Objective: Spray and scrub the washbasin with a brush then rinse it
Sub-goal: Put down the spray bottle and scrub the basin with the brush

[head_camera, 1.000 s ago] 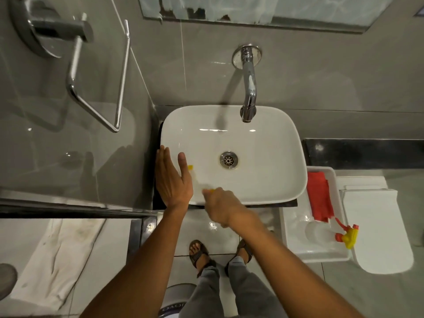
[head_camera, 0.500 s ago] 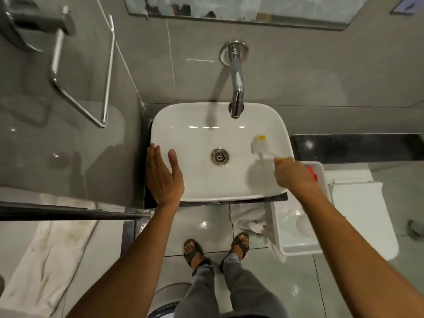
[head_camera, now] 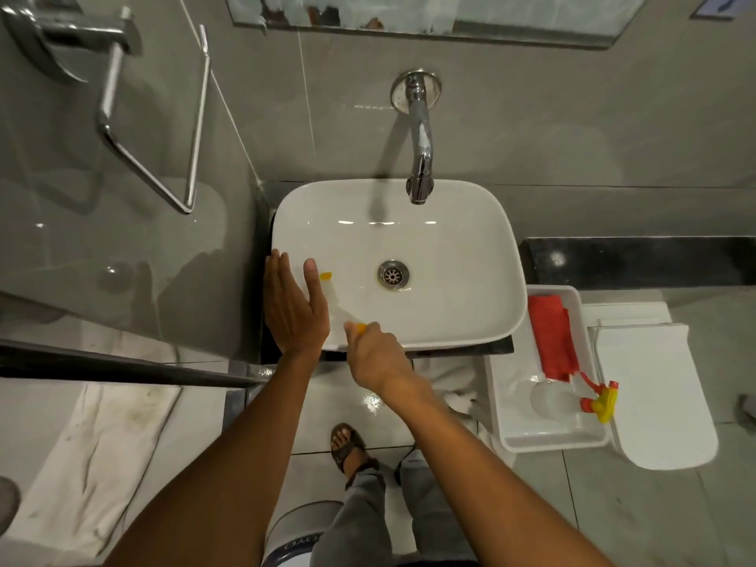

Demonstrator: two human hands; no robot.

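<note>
A white washbasin [head_camera: 470,255] sits under a chrome wall tap [head_camera: 419,157], with a metal drain [head_camera: 393,273] in its middle. My right hand [head_camera: 374,358] is closed around the yellow end of a white brush [head_camera: 333,296] at the basin's near rim. The brush head with its yellow tip lies against the inner left side of the bowl. My left hand [head_camera: 292,304] rests flat with fingers spread on the basin's left rim, beside the brush head. No water runs from the tap.
A white tray [head_camera: 572,439] right of the basin holds a red cloth [head_camera: 552,337] and a clear spray bottle with a yellow and red trigger [head_camera: 601,399]. A white toilet lid [head_camera: 654,394] lies further right. A glass partition with a chrome handle [head_camera: 155,116] stands at left. A bucket [head_camera: 298,534] is near my feet.
My right hand swept the brush from the bowl's left side to its right side and back to the left. My left hand has stayed on the left rim.
</note>
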